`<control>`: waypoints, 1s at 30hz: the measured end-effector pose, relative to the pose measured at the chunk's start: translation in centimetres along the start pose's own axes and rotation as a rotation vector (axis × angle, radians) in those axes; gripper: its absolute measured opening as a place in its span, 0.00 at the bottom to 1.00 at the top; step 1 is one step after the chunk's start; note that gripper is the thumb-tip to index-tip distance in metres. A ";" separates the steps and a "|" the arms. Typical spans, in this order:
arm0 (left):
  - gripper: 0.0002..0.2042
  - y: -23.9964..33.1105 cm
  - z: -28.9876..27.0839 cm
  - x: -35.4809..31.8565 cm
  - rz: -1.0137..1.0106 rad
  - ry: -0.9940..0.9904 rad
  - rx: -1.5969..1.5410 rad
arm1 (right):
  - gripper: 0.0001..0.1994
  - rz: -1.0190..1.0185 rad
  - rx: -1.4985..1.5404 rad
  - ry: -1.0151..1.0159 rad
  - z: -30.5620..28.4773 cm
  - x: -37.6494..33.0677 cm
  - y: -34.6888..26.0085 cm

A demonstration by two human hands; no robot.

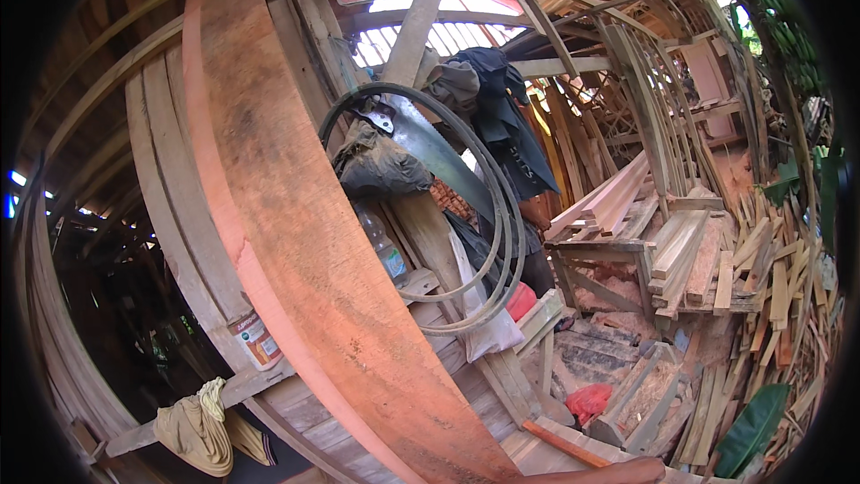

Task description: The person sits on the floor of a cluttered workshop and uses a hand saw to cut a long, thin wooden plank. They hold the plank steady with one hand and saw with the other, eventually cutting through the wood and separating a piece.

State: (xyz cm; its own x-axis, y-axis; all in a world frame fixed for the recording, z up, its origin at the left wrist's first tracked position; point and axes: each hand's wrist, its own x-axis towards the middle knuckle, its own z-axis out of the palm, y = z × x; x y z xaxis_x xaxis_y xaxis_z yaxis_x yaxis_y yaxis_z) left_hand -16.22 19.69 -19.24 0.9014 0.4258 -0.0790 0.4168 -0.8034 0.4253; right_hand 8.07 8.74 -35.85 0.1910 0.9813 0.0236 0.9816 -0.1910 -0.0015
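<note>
A long, wide reddish-brown plank (pixel 296 215) slants across the view from the upper left to the lower middle, very close to me. At the lower edge, beside its near end, lies a brown rounded shape (pixel 600 471) that looks like part of my right hand or arm. Its fingers do not show, so whether it touches the plank is hidden. My left hand is out of view. Behind the plank hang black hoops of belt or hose (pixel 515 242), a handsaw (pixel 434 148) and a dirty cloth or cap (pixel 381 161).
Dark clothes (pixel 511 125) hang at a post; a possible person's arm (pixel 536 213) shows below. Cut boards (pixel 685 246) lie on a wooden bench, with offcuts (pixel 770 278) piled right. A can (pixel 257 341) and yellowish cloth (pixel 193 435) rest on a ledge. Red plastic (pixel 589 403) lies low.
</note>
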 end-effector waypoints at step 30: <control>0.14 6.9 -3.6 0.3 0.236 -0.117 -0.086 | 0.08 0.043 0.159 -0.067 -1.6 -1.6 -0.6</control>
State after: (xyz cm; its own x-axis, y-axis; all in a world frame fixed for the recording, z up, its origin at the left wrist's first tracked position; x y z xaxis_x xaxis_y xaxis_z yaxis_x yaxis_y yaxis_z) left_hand -13.48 15.85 -13.06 0.9819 0.1763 -0.0698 0.1867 -0.8343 0.5188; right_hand 7.18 7.28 -34.29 0.2276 0.9726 -0.0462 0.9595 -0.2321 -0.1597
